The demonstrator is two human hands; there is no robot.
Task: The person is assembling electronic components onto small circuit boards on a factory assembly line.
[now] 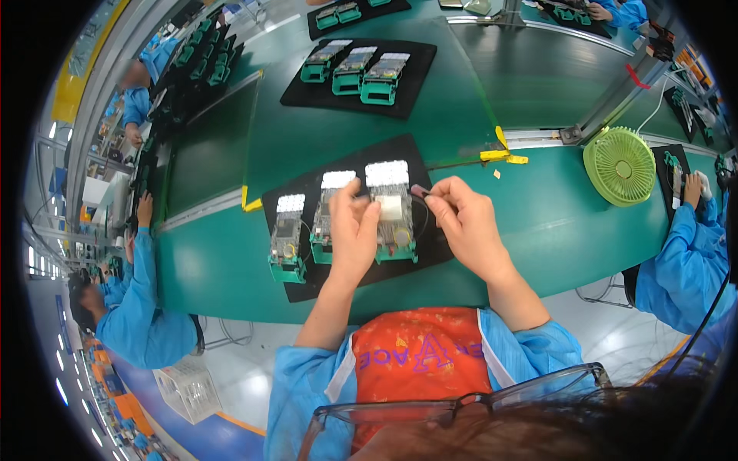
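Three circuit-board assemblies in green plastic frames stand in a row on a black mat (pixel 304 290). My left hand (pixel 355 234) lies between the middle assembly (pixel 321 246) and the right one (pixel 394 203), thumb and fingers apart. Its thumb rests at the left edge of the right board, and it covers much of the middle one. Beside the right board's upper right side, my right hand (pixel 467 227) pinches a small dark cylindrical part (pixel 419 190). A thin dark wire loops below that part along the board. The left assembly (pixel 287 238) is untouched.
Farther up the green belt, another black mat (pixel 415 58) bears three similar assemblies. A green fan (pixel 621 167) stands at the right by a metal rail. Yellow tape (pixel 503 156) marks the belt. Co-workers in blue sit left (pixel 142 307) and right (pixel 684 253).
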